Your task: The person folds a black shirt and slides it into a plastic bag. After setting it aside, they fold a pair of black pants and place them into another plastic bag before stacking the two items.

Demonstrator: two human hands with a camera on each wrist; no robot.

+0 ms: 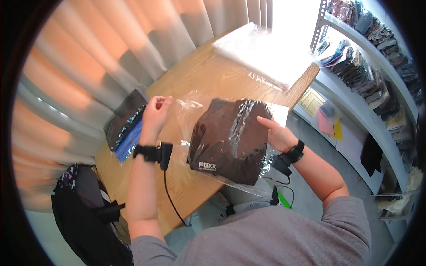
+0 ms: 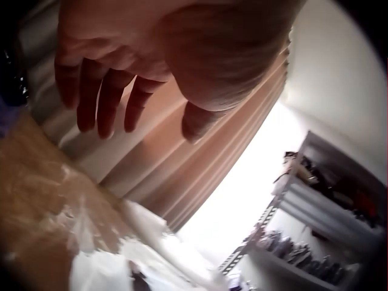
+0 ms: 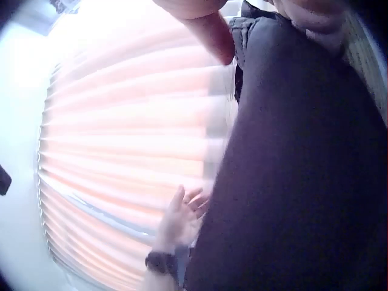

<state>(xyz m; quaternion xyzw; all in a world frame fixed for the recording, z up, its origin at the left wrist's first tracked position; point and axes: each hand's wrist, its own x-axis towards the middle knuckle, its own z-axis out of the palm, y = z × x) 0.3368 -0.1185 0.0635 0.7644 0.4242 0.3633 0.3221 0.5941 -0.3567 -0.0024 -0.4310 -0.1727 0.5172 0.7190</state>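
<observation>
My right hand point(image 1: 280, 135) grips the right edge of a folded dark brown garment point(image 1: 217, 137), thumb on top and fingers underneath. A shiny strip of clear plastic crosses the garment, and white lettering shows at its lower left. Clear plastic film point(image 1: 188, 106) spreads past its left and lower edges. In the right wrist view the dark fabric point(image 3: 297, 163) fills the right side, close to the thumb. My left hand point(image 1: 157, 114) is raised left of the garment, holding nothing, its fingers loosely bent and apart from the thumb in the left wrist view point(image 2: 139, 73).
Dark and blue plastic-wrapped packets point(image 1: 128, 124) lie at the table's left edge by the curtain point(image 1: 133, 40). A stack of clear bags point(image 1: 262, 57) lies at the far end of the wooden table point(image 1: 186, 80). Shelves point(image 1: 355, 35) of packed garments stand right; a black bundle point(image 1: 84, 213) sits lower left.
</observation>
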